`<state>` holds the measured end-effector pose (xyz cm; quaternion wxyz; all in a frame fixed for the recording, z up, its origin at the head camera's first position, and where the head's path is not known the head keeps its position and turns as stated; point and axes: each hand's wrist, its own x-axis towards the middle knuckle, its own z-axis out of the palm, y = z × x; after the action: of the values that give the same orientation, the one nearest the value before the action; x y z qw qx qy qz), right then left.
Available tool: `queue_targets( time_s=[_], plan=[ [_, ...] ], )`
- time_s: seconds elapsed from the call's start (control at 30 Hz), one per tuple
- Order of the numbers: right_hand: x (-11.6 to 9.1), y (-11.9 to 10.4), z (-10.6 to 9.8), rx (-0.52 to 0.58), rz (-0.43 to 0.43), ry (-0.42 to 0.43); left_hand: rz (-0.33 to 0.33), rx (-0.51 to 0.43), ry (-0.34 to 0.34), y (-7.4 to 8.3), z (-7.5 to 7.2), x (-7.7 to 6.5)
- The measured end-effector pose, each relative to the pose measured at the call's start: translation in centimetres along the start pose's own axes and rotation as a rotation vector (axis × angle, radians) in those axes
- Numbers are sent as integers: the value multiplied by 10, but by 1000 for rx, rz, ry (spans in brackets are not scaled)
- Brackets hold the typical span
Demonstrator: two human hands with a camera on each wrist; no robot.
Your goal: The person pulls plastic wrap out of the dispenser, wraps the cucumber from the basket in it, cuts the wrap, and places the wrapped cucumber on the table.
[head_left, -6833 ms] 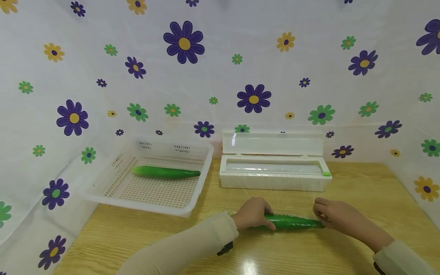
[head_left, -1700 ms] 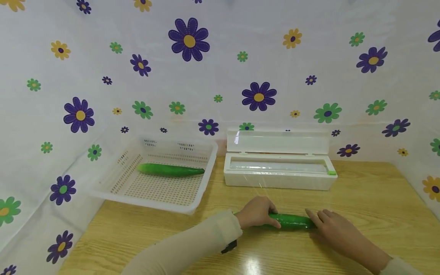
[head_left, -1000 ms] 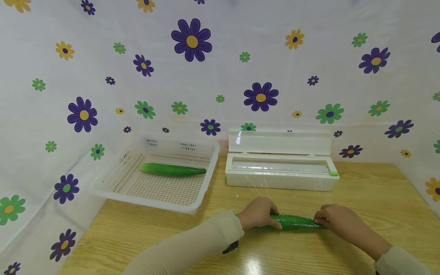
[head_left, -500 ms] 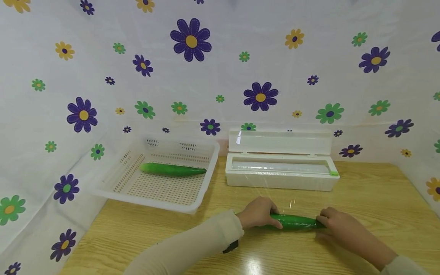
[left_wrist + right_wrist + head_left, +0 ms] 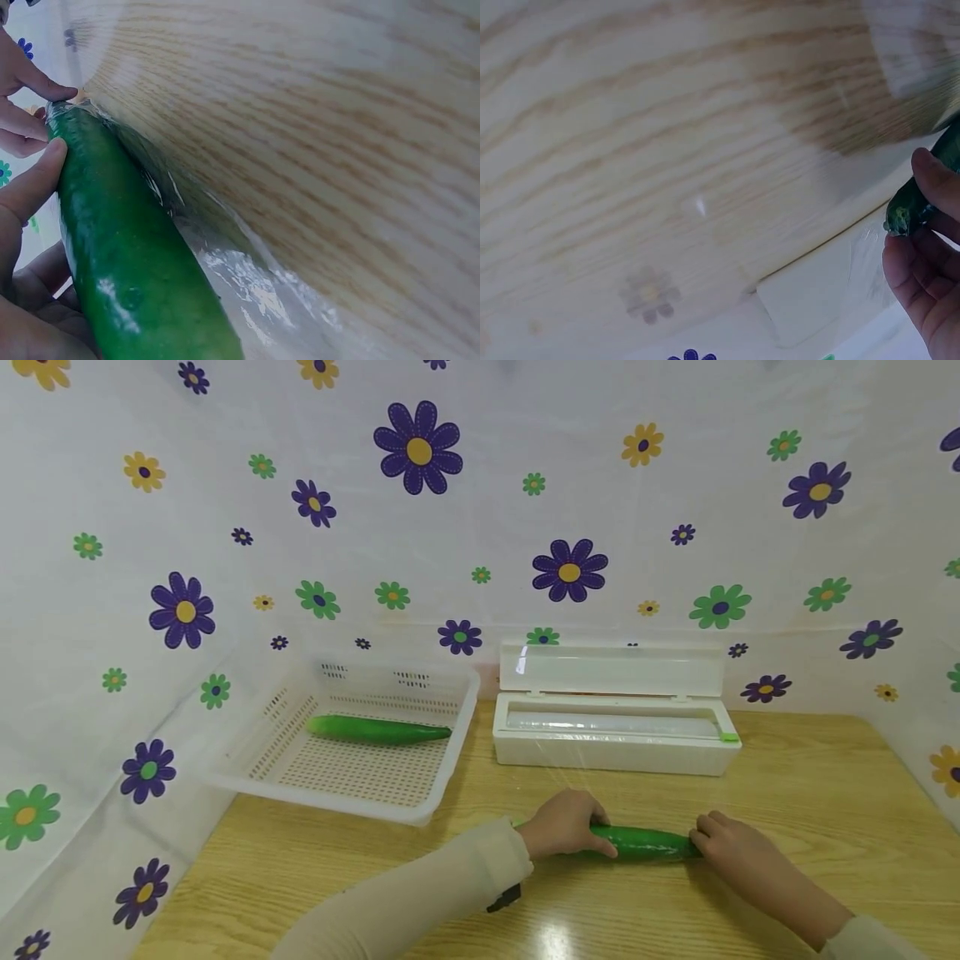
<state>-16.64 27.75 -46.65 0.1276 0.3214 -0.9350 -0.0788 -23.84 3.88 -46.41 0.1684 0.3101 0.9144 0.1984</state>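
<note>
Cucumber (image 5: 648,843) lies well in from the right edge of the surface (image 5: 847,793), my left hand (image 5: 566,822) clamped round its middle and my right hand (image 5: 738,856), laid flatter over the tip moments ago, now pinching it, which I judge helps snug the film (image 5: 247,281) there.

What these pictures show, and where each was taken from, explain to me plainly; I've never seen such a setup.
There is no machine, just a person's two bare hands. The wide picture comes from a camera worn on the head; the close-ups come from one on each wrist. On the wooden table, the left hand grips a green cucumber and the right hand pinches its tip. Clear film lies beside that cucumber. Farther back stand an open white box with a roll inside and, to its left, a white basket holding another cucumber.
</note>
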Motion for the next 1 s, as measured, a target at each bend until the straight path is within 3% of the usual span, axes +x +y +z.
queue_targets(
  time_s=[0.27, 0.37, 0.5, 0.6, 0.7, 0.8, 1.0],
  plan=[
    [-1, -3, 8, -17, -6, 16, 24, -45, 4, -7, -1, -5],
    [-2, -3, 9, -11, -7, 15, -6, -88, 15, -9, -8, -12],
    [0, -3, 8, -1, -8, 18, -57, -102, 114, -11, -23, -28],
    [1, -3, 6, 4, -10, 16, -67, -57, 233, -15, -30, -44],
    [2, -2, 3, 0, -13, 4, -69, -5, 306, -23, -34, -62],
    [4, -2, 1, -3, -8, -16, -78, 59, 290, -32, -33, -76],
    [5, -2, -2, -20, 20, -57, -140, 185, 154, -45, -22, -88]
  ],
)
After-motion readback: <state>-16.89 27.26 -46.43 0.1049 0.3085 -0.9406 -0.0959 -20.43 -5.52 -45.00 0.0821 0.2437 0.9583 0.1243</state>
